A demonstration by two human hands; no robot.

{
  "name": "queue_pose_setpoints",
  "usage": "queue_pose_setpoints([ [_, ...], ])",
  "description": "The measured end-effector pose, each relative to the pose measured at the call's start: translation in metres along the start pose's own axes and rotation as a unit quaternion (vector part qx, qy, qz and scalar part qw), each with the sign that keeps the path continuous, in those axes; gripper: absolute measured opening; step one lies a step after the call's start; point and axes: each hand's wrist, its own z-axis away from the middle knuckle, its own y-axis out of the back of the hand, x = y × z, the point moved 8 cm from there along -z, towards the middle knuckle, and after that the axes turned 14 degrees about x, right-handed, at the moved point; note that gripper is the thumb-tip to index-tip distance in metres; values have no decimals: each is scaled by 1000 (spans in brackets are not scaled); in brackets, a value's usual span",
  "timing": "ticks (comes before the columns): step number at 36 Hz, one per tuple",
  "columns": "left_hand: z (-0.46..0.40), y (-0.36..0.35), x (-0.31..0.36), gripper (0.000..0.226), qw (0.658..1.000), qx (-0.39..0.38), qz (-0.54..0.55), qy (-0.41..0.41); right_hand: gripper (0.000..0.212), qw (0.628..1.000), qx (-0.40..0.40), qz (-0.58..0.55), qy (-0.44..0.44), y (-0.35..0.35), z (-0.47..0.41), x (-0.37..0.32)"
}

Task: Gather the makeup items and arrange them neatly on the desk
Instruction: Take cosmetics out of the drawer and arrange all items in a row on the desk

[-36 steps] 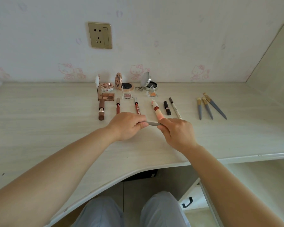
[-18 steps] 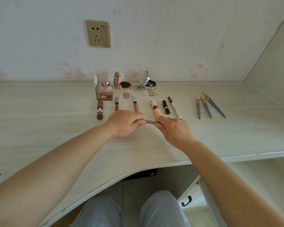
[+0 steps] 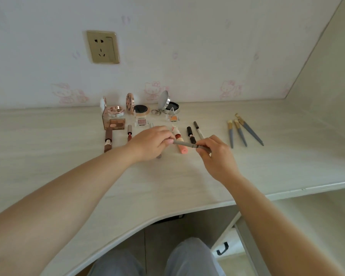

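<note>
Hands mid-frame: left hand (image 3: 150,140) and right hand (image 3: 215,154) pinch grey pencil (image 3: 184,144) ends; slip could scatter peach tube (image 3: 181,146) row beneath.

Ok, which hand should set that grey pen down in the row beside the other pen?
Probably the right hand: it grips the grey pen and sits nearest the white pen.

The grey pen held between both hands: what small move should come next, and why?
Probably lay the grey pen down in the row, in the bare gap between the white pen and the three grey brushes. Both the left hand and the right hand pinch it above the desk, crosswise over the peach tube, while the other stick items lie pointing toward the wall.
</note>
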Motion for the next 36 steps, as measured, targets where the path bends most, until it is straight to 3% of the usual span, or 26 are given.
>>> queue_pose_setpoints([
  [11, -90, -40, 19, 16, 999, -45, -6, -24, 9, 987, 109, 23, -116, 27, -11, 70],
  [18, -131, -75, 32, 13, 995, -71, 60, -27, 14, 958, 100, 32, -268, 23, -13, 117],
  [27, -160, -118, 38, 20, 970, -152, -103, -161, 18, 953, 49, 148, -258, 13, -15, 121],
  [36, -179, -133, 32, 18, 977, -156, -35, -144, 19, 950, 51, 161, -264, 8, -24, 120],
])
